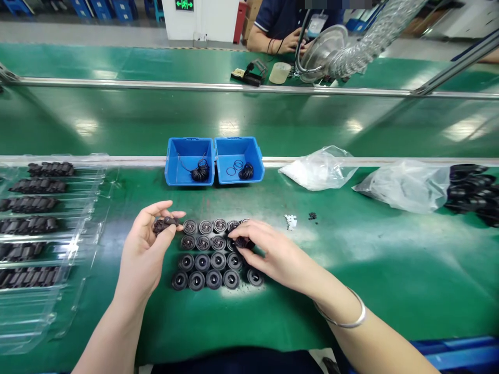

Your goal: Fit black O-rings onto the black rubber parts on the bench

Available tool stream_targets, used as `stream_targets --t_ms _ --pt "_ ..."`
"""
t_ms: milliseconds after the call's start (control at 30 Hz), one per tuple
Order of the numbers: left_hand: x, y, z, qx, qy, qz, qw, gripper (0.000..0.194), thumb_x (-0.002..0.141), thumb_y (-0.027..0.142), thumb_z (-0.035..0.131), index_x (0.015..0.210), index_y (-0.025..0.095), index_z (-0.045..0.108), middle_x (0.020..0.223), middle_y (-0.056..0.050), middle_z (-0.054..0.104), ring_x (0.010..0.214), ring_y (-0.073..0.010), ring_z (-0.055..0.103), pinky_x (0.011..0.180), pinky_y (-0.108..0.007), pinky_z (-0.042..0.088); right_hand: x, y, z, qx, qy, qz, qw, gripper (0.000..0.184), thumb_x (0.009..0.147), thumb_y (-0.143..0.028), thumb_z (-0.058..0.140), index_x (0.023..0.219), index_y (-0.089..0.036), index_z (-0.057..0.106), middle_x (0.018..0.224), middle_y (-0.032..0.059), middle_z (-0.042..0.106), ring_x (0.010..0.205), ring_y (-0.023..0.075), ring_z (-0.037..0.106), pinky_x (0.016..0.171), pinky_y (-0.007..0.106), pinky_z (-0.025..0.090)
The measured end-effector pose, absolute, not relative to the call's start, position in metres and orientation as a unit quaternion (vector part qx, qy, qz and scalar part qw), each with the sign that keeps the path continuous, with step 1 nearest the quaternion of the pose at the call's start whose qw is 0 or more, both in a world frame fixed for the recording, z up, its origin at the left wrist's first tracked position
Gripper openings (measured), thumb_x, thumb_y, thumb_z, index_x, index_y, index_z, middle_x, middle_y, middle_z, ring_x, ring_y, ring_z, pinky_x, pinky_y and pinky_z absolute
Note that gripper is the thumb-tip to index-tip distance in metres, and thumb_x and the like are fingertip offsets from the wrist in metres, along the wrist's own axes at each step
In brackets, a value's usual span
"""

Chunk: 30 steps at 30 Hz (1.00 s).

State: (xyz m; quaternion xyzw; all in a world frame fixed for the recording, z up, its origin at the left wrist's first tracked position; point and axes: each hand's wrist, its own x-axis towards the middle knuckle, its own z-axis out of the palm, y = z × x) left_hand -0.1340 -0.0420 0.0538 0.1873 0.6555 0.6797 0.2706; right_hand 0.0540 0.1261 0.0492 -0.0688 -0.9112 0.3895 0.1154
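Several round black plastic parts (214,279) stand in rows on the green table in front of me. Those in the two far rows show swirl-shaped vanes; the nearer ones have a hole in the middle. My left hand (150,234), at the left end of the rows, is closed around small dark plastic pieces (166,224). Over the right end, my right hand (261,244) pinches a small black part (242,242), partly hidden by the fingers. One round part (255,277) sits slightly apart, below my right hand.
Two blue bins (189,179) hold black rings. A clear tray (78,249) with rows of dark parts lies left. White bits (290,222) and black bits (312,216) lie to the right, near plastic bags (319,169). Across the bench, a person sits beside a duct hose (366,47).
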Motion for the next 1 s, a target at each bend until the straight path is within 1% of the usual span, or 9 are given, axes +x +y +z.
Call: stream_targets --t_ms 267,400,533,600,667,800,867,933,1000 --pt "-0.133 -0.045 0.048 0.246 0.677 0.645 0.253 0.032 0.088 0.022 0.064 0.12 0.026 0.06 0.104 -0.002 0.055 0.118 -0.0212 0.061 0.093 -0.029 0.055 0.052 0.122 0.045 -0.06 -0.923 0.362 0.12 0.029 0.093 -0.009 0.054 0.12 -0.02 0.056 0.11 0.0083 0.064 0.106 0.0209 0.06 0.094 0.043 0.054" --pt "-0.133 -0.045 0.048 0.279 0.685 0.625 0.249 0.032 0.09 0.021 0.064 0.121 0.027 0.058 0.104 0.0 0.055 0.118 -0.0181 0.061 0.097 -0.028 0.053 0.05 0.12 0.043 -0.057 -0.936 0.327 0.114 0.027 0.095 -0.01 0.052 0.12 -0.019 0.056 0.109 0.0095 0.064 0.104 0.0223 0.06 0.093 0.045 0.054" --pt "-0.129 -0.045 0.052 0.301 0.671 0.63 0.249 0.032 0.091 0.02 0.064 0.122 0.027 0.058 0.103 -0.001 0.061 0.115 -0.0178 0.062 0.099 -0.03 0.052 0.052 0.124 0.052 -0.056 -0.939 0.317 0.121 0.029 0.095 -0.019 0.058 0.123 -0.019 0.055 0.116 0.0116 0.061 0.111 0.0249 0.057 0.097 0.048 0.051" --pt "-0.126 -0.045 0.054 0.31 0.653 0.641 0.258 0.03 0.091 0.019 0.065 0.12 0.027 0.059 0.104 -0.002 0.065 0.111 -0.0192 0.064 0.096 -0.034 0.055 0.054 0.126 0.058 -0.088 -0.92 0.337 0.178 0.03 0.093 -0.022 0.062 0.123 -0.021 0.055 0.118 0.0113 0.059 0.111 0.0241 0.057 0.096 0.046 0.052" --pt "-0.122 -0.045 0.055 0.34 0.639 0.635 0.271 0.03 0.091 0.018 0.065 0.119 0.028 0.06 0.106 -0.003 0.068 0.106 -0.0204 0.066 0.094 -0.038 0.057 0.054 0.125 0.062 -0.127 -0.882 0.388 0.234 0.03 0.093 -0.022 0.063 0.122 -0.022 0.056 0.111 0.0087 0.059 0.099 0.02 0.06 0.089 0.04 0.055" --pt "-0.113 -0.044 0.052 0.467 0.67 0.531 0.226 0.036 0.089 0.017 0.066 0.122 0.031 0.061 0.109 -0.005 0.066 0.108 -0.023 0.064 0.097 -0.042 0.054 0.049 0.109 0.061 -0.096 -0.811 0.543 0.193 0.047 0.09 -0.028 0.07 0.131 -0.023 0.048 0.103 0.0052 0.06 0.084 0.0145 0.062 0.077 0.031 0.058" --pt "-0.111 -0.044 0.048 0.503 0.685 0.486 0.204 0.041 0.089 0.017 0.065 0.126 0.032 0.058 0.108 -0.006 0.062 0.103 -0.0223 0.063 0.089 -0.039 0.056 0.044 0.1 0.057 -0.074 -0.813 0.548 0.183 0.053 0.086 -0.031 0.074 0.132 -0.024 0.048 0.103 0.0046 0.059 0.085 0.0146 0.061 0.078 0.031 0.058" --pt "-0.11 -0.045 0.044 0.514 0.684 0.472 0.212 0.046 0.089 0.016 0.064 0.131 0.033 0.053 0.103 -0.004 0.06 0.094 -0.0196 0.064 0.082 -0.035 0.058 0.04 0.095 0.054 -0.064 -0.829 0.52 0.196 0.049 0.086 -0.031 0.074 0.129 -0.024 0.051 0.1 0.0038 0.058 0.085 0.0148 0.059 0.08 0.032 0.056" --pt "-0.111 -0.046 0.041 0.523 0.678 0.466 0.222 0.051 0.088 0.015 0.064 0.134 0.034 0.051 0.103 -0.003 0.062 0.092 -0.019 0.066 0.084 -0.035 0.058 0.037 0.094 0.052 -0.05 -0.838 0.501 0.21 0.043 0.088 -0.03 0.071 0.127 -0.024 0.053 0.098 0.0036 0.057 0.084 0.0149 0.057 0.079 0.031 0.055"
